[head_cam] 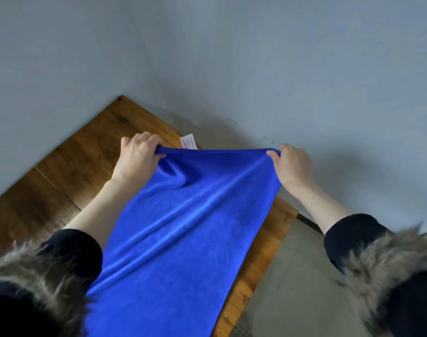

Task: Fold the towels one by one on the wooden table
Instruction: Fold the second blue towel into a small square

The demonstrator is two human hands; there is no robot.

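closest in, two dark sleeves with shaggy fur cuffs (44, 268) frame the view, bare forearms reaching out of them. between the arms runs the blue towel (183, 227), stretched long over the wooden table (68, 166), its surface pulled into soft diagonal creases, its near end dropping out of sight at the bottom edge. the left hand (137, 159) has its fingers curled round the far left corner, thumb pinched in under the bunched cloth; the right hand (292, 166) pinches the far right corner the same way, fingers tucked tight, and the far edge runs taut between them. a small white label (189, 141) sticks up just behind that edge, near the left hand. the table itself is warm brown planks with dark grain and knots, its right edge showing beside the towel, with pale grey floor (292, 276) past it. the table's far corner pushes up against a plain grey wall (231, 57), scuffed with a few small marks near the right hand.
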